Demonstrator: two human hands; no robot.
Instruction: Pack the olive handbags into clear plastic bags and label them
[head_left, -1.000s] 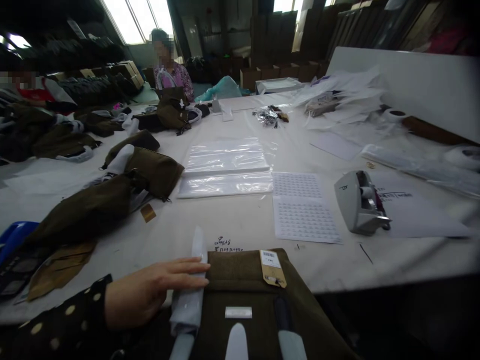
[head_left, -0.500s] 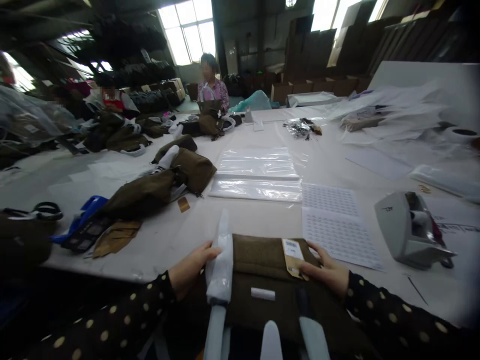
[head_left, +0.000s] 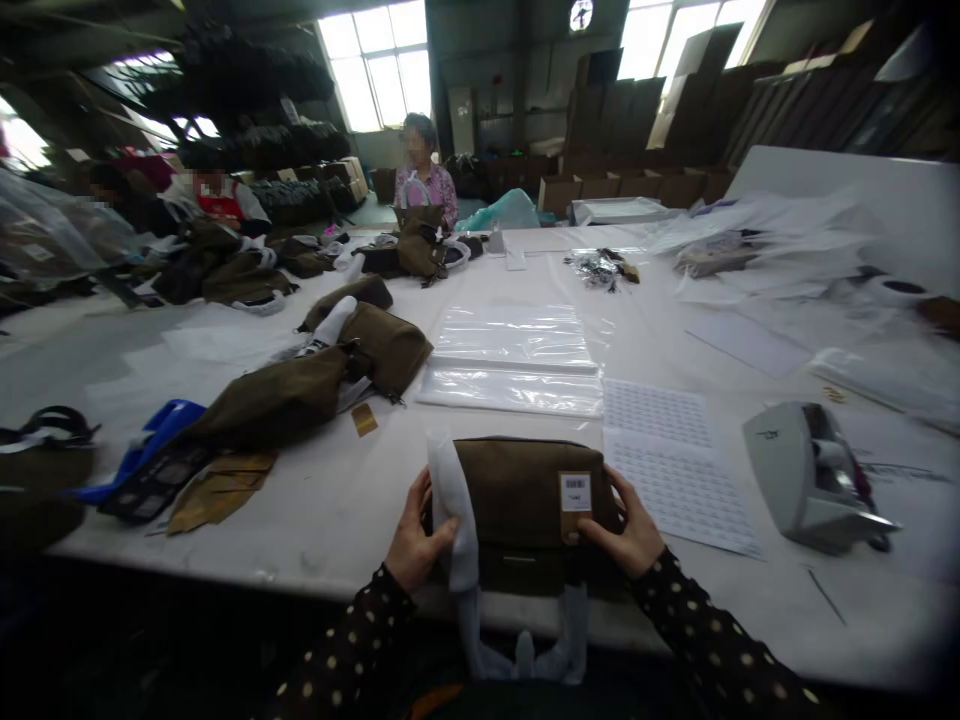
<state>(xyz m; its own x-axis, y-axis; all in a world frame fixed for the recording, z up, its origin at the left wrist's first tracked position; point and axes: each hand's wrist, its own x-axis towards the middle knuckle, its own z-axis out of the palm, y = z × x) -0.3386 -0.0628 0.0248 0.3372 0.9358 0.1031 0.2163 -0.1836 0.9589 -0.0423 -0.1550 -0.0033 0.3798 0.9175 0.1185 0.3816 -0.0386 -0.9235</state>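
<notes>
An olive-brown handbag (head_left: 517, 495) lies at the near edge of the table, its white-wrapped handles (head_left: 480, 655) hanging toward me. My left hand (head_left: 420, 535) grips its left end, thumb over a white-wrapped strap (head_left: 454, 500). At the other end, my right hand (head_left: 626, 530) holds the bag with the thumb on a brown hang tag. A white barcode label (head_left: 575, 492) is on that tag. The fingers of both hands are partly hidden behind the bag.
Clear plastic bags (head_left: 514, 360) lie ahead, with a printed label sheet (head_left: 679, 460) beside them. A grey label dispenser (head_left: 806, 480) stands right. More brown bags (head_left: 277, 400), a blue tape dispenser (head_left: 161, 440) and brown tags (head_left: 221, 490) lie left. A person (head_left: 424, 180) works across the table.
The handbag has tipped so its long side faces up, and its handles have swung down toward me. Both hands keep hold of it and have moved slightly closer together.
</notes>
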